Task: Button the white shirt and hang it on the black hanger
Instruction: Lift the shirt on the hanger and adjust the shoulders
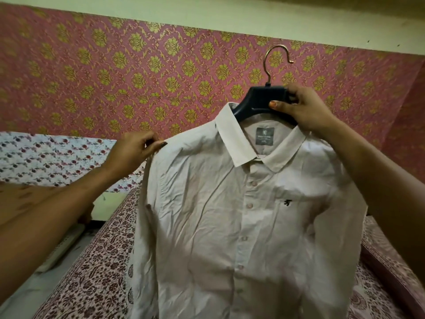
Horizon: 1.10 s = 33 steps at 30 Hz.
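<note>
The white shirt hangs in the air in front of me, its front placket buttoned and its collar open at the top. It sits on the black hanger, whose copper hook points up and whose arms are hidden inside the shoulders. My right hand grips the hanger at its neck, just right of the hook. My left hand pinches the shirt's left shoulder seam between thumb and fingers. A small dark logo marks the chest pocket.
Below the shirt lies a bed with a maroon floral sheet. A pink and gold patterned wall stands behind. A floral cloth covers something at the left. A white object lies on the floor beside the bed.
</note>
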Each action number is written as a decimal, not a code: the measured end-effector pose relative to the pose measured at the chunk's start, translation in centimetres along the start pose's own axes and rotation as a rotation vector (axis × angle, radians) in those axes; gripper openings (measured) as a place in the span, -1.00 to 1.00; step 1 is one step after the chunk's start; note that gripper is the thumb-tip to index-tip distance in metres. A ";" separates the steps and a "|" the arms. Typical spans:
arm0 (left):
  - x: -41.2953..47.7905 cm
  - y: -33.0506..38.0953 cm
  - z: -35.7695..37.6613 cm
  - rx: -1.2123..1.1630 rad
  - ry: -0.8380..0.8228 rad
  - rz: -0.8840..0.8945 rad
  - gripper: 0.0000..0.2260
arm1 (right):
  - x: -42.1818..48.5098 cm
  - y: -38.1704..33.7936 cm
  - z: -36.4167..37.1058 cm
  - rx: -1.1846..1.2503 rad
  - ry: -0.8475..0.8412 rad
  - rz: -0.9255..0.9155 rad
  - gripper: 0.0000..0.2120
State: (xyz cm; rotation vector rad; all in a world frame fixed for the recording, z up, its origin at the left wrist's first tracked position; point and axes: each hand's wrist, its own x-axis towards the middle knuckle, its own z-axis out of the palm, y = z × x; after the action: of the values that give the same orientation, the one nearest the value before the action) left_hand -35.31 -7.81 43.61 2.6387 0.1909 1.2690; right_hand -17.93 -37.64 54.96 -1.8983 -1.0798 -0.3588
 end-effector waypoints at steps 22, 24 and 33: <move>2.5 5.5 -0.1 0.310 0.443 0.437 -0.68 | 0.7 0.3 0.6 -0.056 0.102 -0.002 -0.69; 3.2 8.4 1.6 0.330 0.403 0.685 -0.75 | 1.2 -0.3 1.6 -0.090 0.075 -0.050 -0.69; 5.9 13.8 5.5 0.392 -0.054 0.875 -0.66 | 1.7 -1.1 3.3 -0.053 0.133 -0.030 -0.69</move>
State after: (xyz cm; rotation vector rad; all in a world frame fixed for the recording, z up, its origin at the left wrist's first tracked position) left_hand -26.96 -20.74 48.08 3.2230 -0.9104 1.4748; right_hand -18.35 -33.75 54.78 -1.8780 -1.0195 -0.5279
